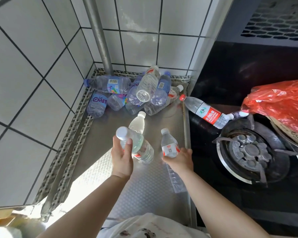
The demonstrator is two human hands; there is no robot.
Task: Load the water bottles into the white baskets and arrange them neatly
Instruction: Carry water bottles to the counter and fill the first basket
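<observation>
From our head camera we look down into a white-tiled corner where a steel counter (144,182) meets a black stove top (230,169), with a grey pipe (100,36) running up the wall. A pile of empty bottles (136,93) lies heaped in the counter's far corner, some with purple labels, one turned with its base toward us. Near the middle of the counter, our left hand (122,158) curls its fingers around a clear white-capped bottle (136,145), tilted with its cap toward the left; a second white-capped bottle (138,123) shows just behind it, and we cannot tell whether the hand holds that one too. Our right hand (179,158) grasps a small red-labelled bottle (169,146) from below, near the counter's right edge, held roughly upright. Another clear bottle (175,181) lies flat under the right wrist. On the stove top, a red-capped bottle (205,112) lies beside the burner (249,152), near a red plastic bag (279,102).
</observation>
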